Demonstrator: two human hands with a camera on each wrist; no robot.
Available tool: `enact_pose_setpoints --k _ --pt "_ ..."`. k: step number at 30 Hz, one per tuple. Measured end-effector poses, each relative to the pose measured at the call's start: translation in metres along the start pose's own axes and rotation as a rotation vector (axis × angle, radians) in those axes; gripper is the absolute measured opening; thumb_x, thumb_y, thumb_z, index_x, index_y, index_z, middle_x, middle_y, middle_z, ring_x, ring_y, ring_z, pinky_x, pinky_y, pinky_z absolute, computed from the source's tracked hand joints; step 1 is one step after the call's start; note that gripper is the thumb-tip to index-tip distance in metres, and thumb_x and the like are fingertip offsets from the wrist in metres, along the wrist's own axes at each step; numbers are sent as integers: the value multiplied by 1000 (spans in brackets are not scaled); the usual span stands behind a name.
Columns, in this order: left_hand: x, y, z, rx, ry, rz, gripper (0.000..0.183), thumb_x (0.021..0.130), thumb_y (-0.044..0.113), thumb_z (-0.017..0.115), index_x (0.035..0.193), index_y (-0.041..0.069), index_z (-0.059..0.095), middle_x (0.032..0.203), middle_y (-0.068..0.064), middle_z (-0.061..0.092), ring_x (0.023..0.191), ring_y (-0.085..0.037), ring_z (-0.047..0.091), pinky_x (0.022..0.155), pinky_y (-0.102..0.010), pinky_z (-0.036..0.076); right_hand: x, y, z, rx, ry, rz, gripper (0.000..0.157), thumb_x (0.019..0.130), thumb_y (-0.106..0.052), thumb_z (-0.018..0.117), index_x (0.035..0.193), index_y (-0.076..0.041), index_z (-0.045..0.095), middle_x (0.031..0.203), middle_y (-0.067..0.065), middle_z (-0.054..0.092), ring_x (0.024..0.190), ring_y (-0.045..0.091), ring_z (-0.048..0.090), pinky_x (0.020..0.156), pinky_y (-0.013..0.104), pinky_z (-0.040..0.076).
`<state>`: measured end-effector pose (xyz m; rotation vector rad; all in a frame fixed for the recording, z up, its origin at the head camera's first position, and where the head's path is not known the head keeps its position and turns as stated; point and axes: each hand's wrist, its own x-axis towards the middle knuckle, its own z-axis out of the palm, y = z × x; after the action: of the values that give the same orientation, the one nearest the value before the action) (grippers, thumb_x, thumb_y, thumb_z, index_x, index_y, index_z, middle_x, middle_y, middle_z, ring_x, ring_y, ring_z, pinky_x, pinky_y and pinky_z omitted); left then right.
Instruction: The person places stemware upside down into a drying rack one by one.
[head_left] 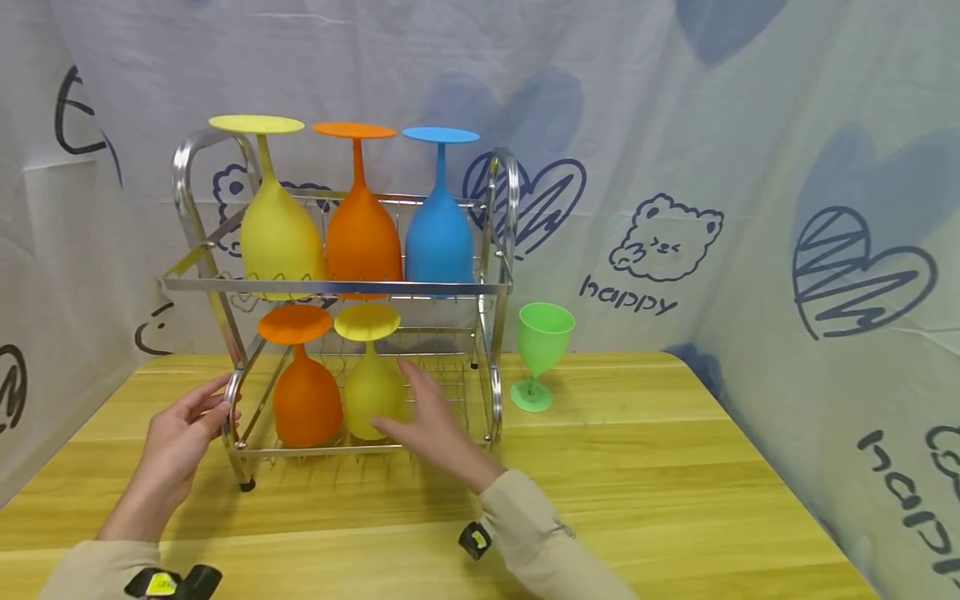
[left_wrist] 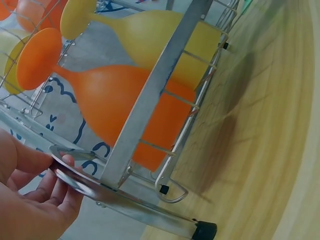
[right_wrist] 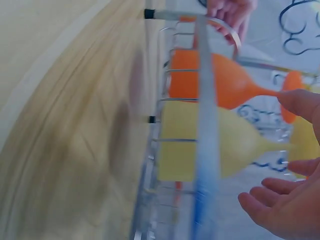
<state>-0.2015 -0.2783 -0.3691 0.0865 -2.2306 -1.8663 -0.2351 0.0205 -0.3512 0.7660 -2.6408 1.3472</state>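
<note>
A two-tier metal rack (head_left: 337, 287) holds upside-down plastic goblets. My left hand (head_left: 178, 437) grips the curved tube at its lower left, thumb and fingers round the metal (left_wrist: 75, 177). On the lower tier an orange goblet (head_left: 306, 404) stands beside a yellow goblet (head_left: 373, 396), both with the foot up. My right hand (head_left: 435, 425) is at the right side of the yellow goblet, thumb and fingers spread. In the right wrist view the fingers (right_wrist: 265, 197) are extended near its stem, with nothing held between them.
Upside down on the upper tier stand a yellow goblet (head_left: 279, 233), an orange goblet (head_left: 363, 237) and a blue goblet (head_left: 440, 233). A green goblet (head_left: 543, 337) stands upright on the wooden table (head_left: 637, 483), right of the rack. Patterned cloth (head_left: 645, 108) hangs behind and at both sides.
</note>
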Motion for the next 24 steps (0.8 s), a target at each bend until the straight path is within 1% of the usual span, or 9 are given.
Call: enact_pose_setpoints --k 3,6,9,14,16,19,21,22,24 --pt "-1 0 2 34 41 -17 49 101 10 48 146 -4 35 91 24 58 81 4 60 72 -9 49 -13 -4 -14 -19 51 -120 72 87 -24 73 147 -5 37 149 12 39 134 29 38 108 48 34" --pt "-3 0 4 112 106 -26 48 100 16 52 142 -4 42 88 30 56 80 8 57 71 -8 48 -25 -5 -27 -30 130 -269 61 86 -15 73 138 0 47 141 15 48 128 30 45 107 45 38" --pt "-5 2 5 192 163 -22 48 99 21 56 137 -6 47 86 31 54 79 10 54 69 -8 46 -32 -2 -40 -42 219 -407 51 84 -8 73 130 3 54 133 18 53 122 31 51 102 43 43" --pt "-11 8 7 243 185 -41 50 97 27 58 137 -3 49 90 29 52 84 8 49 69 -11 43 -37 10 -62 -31 365 -558 41 83 0 70 121 7 58 126 21 56 112 32 56 88 41 53" --pt "-14 11 10 264 190 -36 51 97 28 58 138 -1 50 95 23 55 88 6 47 68 -12 42 -37 16 -71 -10 434 -581 39 83 3 69 120 8 58 125 23 57 110 33 57 84 42 54" --pt "-19 18 17 291 200 -1 48 98 25 57 138 0 50 112 3 59 93 0 49 69 -9 43 -39 26 -83 35 536 -570 37 83 6 67 119 8 58 122 24 58 108 34 57 83 41 55" --pt "-23 22 22 291 199 19 47 98 22 56 139 0 49 126 -11 54 98 -7 54 68 -6 44 -40 32 -91 70 592 -528 36 84 8 66 119 8 58 119 23 59 107 34 57 83 38 55" --pt "-25 24 25 286 197 27 47 98 21 56 139 -1 48 131 -16 51 98 -8 55 68 -6 45 -40 34 -95 88 615 -499 36 85 9 65 120 8 58 119 22 60 107 35 57 84 35 55" --pt "-29 28 30 281 183 40 48 99 21 55 141 0 46 138 -21 45 104 -15 55 68 -4 44 -41 38 -102 116 654 -421 36 86 10 64 121 8 58 118 21 60 108 34 57 85 31 53"
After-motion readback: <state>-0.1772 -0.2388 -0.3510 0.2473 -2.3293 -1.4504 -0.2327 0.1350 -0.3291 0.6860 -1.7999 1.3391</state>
